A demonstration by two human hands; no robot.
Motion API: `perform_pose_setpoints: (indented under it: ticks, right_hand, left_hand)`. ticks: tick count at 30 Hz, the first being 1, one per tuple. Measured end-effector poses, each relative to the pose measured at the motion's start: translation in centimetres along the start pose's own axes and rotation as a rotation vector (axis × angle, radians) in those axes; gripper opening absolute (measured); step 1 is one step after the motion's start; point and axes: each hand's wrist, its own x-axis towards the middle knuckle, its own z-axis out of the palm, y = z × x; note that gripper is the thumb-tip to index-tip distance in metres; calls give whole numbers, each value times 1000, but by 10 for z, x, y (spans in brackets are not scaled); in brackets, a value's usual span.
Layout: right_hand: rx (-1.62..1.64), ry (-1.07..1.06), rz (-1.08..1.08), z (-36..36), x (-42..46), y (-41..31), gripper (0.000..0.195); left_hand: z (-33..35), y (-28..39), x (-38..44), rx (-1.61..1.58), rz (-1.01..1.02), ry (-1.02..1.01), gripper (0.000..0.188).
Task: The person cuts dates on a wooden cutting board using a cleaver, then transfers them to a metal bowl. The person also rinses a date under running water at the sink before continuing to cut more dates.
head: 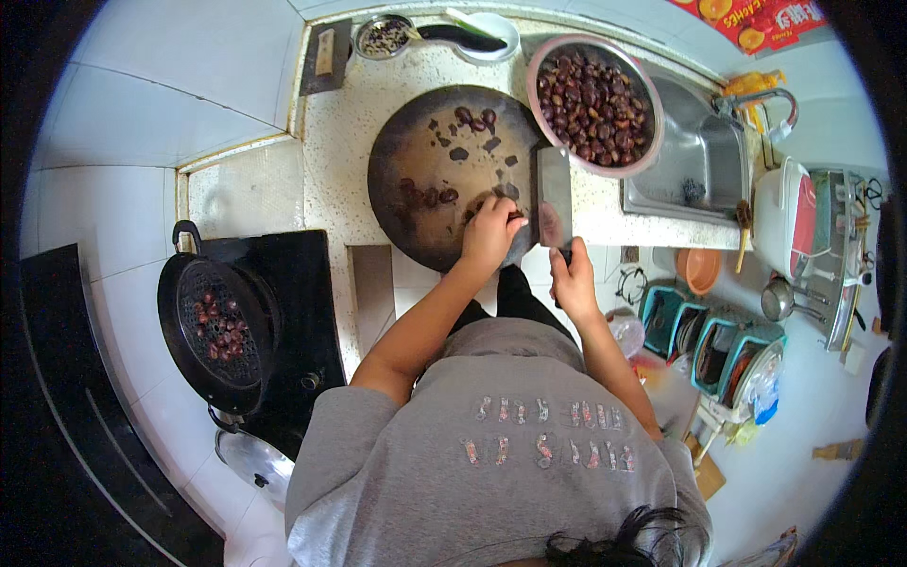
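My left hand (490,237) is over the near right part of a round wooden chopping board (425,159). Its fingertips pinch a small dark chestnut (516,215), mostly covered by the fingers. In my right hand (575,280) is the handle of a cleaver (555,188), its broad blade pointing away from me at the board's right edge. Several chestnuts (476,119) lie at the back of the board, among dark shell scraps (459,154). Another group of chestnuts (429,195) sits on its left side. A pink-rimmed basin (657,135) full of chestnuts stands behind and right of the cleaver.
A steel sink (691,159) with a tap (772,96) lies right. On the left, a black wok (212,326) with a perforated insert holds chestnuts beside a black cooktop (305,305). A metal bowl (365,53), an eggplant (460,37) and a white bowl (504,25) line the back wall.
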Motion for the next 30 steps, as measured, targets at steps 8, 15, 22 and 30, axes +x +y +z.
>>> perform_pose_setpoints:
  ticks: [8, 15, 22, 30]
  right_hand:
    - [-154, -1, -114, 18, 28, 1, 22]
    - [-189, 40, -314, 38, 37, -17, 20]
    - [-293, 59, -306, 48, 49, -3, 17]
    - [-440, 32, -219, 51, 45, -25, 15]
  left_hand:
    - [-4, -5, -7, -228, 34, 47, 24]
    - [5, -13, -10, -207, 27, 81, 23]
    - [5, -18, -10, -209, 84, 98, 23]
    - [4, -20, -11, -142, 135, 97, 23]
